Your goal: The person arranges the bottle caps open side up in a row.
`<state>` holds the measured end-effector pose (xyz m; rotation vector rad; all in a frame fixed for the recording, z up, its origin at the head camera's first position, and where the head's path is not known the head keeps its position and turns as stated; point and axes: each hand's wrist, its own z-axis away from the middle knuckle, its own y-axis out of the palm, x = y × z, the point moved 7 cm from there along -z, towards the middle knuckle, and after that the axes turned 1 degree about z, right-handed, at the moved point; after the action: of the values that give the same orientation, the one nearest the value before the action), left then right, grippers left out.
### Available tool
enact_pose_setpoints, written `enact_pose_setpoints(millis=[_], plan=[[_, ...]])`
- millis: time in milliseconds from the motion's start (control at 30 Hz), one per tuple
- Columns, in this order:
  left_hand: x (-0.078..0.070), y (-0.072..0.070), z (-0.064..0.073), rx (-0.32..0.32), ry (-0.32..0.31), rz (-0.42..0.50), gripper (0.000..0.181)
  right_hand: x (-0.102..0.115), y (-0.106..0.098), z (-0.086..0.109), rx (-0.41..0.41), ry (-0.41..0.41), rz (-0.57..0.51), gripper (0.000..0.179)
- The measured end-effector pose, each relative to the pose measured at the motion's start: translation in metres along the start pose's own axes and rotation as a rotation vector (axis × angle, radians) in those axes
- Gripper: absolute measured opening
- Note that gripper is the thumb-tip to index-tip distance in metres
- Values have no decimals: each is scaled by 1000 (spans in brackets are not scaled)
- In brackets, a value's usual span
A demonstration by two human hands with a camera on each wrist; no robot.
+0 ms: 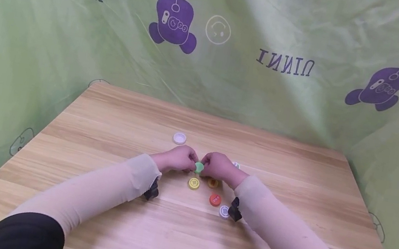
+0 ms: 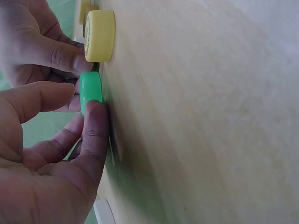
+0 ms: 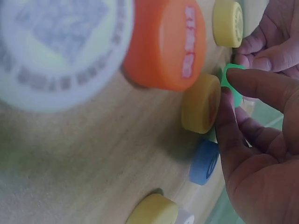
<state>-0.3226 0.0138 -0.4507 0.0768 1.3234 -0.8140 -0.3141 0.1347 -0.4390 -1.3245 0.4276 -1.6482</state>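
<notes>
A green bottle cap (image 1: 199, 167) is between my two hands at the middle of the table. My left hand (image 1: 180, 158) pinches its left side with thumb and index finger, the thumb low against the rim in the left wrist view. From the other side, my right hand (image 1: 218, 166) pinches it too; the fingers partly cover it in the right wrist view. Just nearer to me lies a yellow cap (image 1: 194, 183). An amber cap (image 3: 201, 103) sits beside the right thumb, and a blue cap (image 3: 204, 162) lies under the right hand.
An orange-red cap (image 1: 215, 200) and a white printed cap (image 1: 224, 211) lie near the right wrist. Farther back, a white cap (image 1: 179, 138) rests hollow side up. Another yellow cap (image 3: 153, 211) shows in the right wrist view. Green cloth (image 1: 206, 81) hangs behind the wooden table (image 1: 122, 133).
</notes>
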Motion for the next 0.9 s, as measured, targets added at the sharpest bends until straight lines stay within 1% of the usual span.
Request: enact_pose_setpoints(millis=[100,200,300,400,533,633,767,900], plan=[[0,0,-2,1,8,-2,21,0,1,-1,-3,-1,24,19],[1,-1,-3,13,17,-4,21,0,1,-1,-6,-3,23,19],[1,-4,-4,34,17,-2,20,-1,1,0,7,-8,-26,20],[-2,-11,-6,36,24,9,19,2,-4,1,0,-32,-83,21],[-11,-24,-6,6,49,25,19,9,-16,0,-34,-74,-151,21],[-17,-30,-5,-8,59,32,21,12,-22,-2,-53,-84,-185,23],[-18,-36,-6,-27,57,54,25,13,-28,-7,-69,-90,-215,27],[-17,-41,-8,-52,67,83,29,13,-31,-11,-69,-82,-301,31]])
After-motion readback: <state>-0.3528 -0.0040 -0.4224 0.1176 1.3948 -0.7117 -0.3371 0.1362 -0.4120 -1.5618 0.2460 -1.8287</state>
